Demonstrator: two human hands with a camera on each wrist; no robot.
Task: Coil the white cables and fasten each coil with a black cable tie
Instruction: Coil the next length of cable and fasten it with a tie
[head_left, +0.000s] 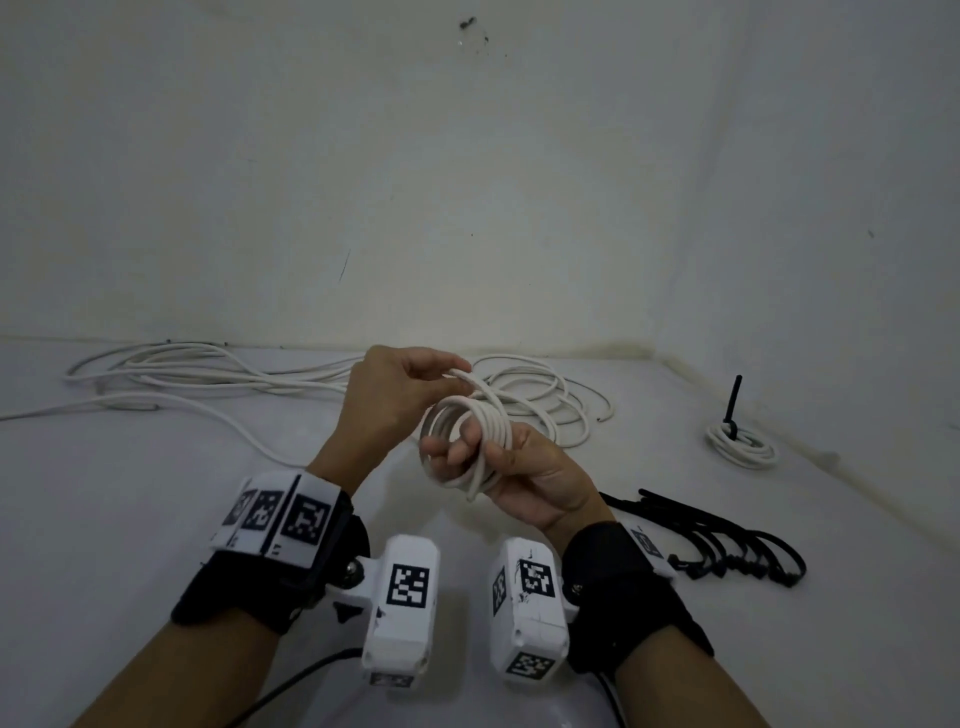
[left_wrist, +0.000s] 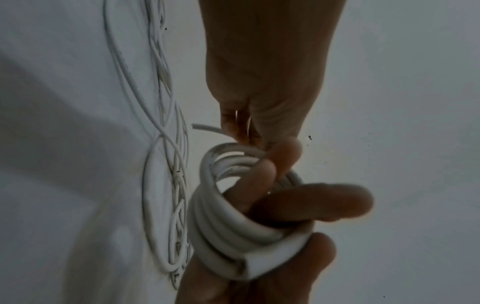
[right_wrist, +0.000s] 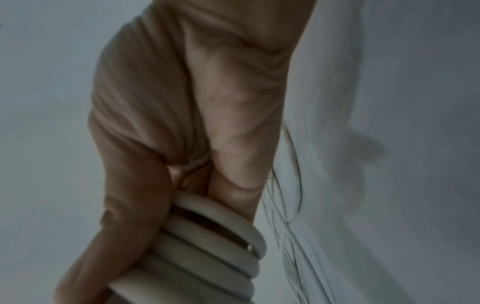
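Note:
A white cable coil (head_left: 470, 441) of several turns is held above the table between both hands. My right hand (head_left: 467, 460) grips it from below, fingers curled through the loops and thumb over the strands; the right wrist view shows the coil (right_wrist: 207, 242) against that palm. My left hand (head_left: 447, 382) pinches the cable's free end at the top of the coil. In the left wrist view the cut end (left_wrist: 197, 126) sticks out past the left fingertips (left_wrist: 233, 127), above the coil (left_wrist: 221, 226). A pile of black cable ties (head_left: 727, 545) lies right of my right wrist.
Loose white cables (head_left: 208, 374) sprawl along the back of the white table, with a looser bundle (head_left: 550, 400) behind the hands. A finished small coil with an upright black tie (head_left: 740, 441) sits at the right. White walls close the back and right sides.

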